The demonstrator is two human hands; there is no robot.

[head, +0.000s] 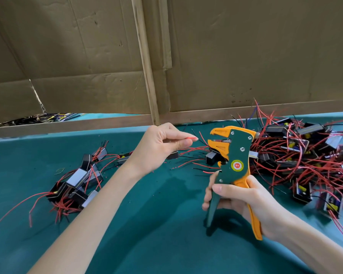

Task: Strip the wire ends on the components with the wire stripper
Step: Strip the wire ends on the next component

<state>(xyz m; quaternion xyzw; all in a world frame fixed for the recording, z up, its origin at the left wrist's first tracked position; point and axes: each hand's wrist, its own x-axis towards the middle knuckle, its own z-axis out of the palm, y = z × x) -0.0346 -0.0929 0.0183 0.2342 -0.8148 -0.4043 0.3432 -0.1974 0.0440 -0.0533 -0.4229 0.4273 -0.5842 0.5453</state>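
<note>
- Several black parts (77, 182) with red leads, heaped on the green mat (147, 224).
- Raised left hand (156, 149), thumb and forefinger pinching a red wire (191, 137), tip near the tool's jaws.
- Upright wire stripper (233, 161), jaws apart, handles gripped in right hand (240, 202).
- Bigger tangle of parts (305, 153), far right.
</note>
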